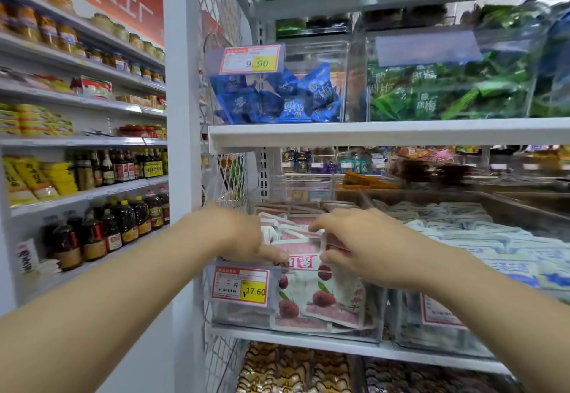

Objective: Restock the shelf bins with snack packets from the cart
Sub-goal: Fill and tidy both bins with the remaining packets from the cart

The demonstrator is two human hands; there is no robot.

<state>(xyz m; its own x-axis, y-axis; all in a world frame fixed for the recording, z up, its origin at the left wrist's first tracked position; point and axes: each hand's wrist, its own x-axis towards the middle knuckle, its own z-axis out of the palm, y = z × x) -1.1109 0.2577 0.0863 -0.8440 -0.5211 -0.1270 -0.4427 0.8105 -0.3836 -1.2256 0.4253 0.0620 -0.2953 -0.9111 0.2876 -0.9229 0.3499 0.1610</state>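
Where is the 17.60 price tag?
The 17.60 tag hangs on the front of the clear bin of red packets, lower centre, just below the left hand.

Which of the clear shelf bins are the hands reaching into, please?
The bin of red-and-white berry packets, tagged 17.60; both the left hand and right hand are over it, below the blue-packet bin.

Both bare forearms reached forward and up from the lower corners of the view, converging toward the middle. The left hand lay palm down, back toward the camera, fingers curled downward with the fingertips out of clear sight. The right hand sat just beside it, wrist slightly bent, fingers bent and drawn together in a pinch. The two hands stayed apart, not touching.
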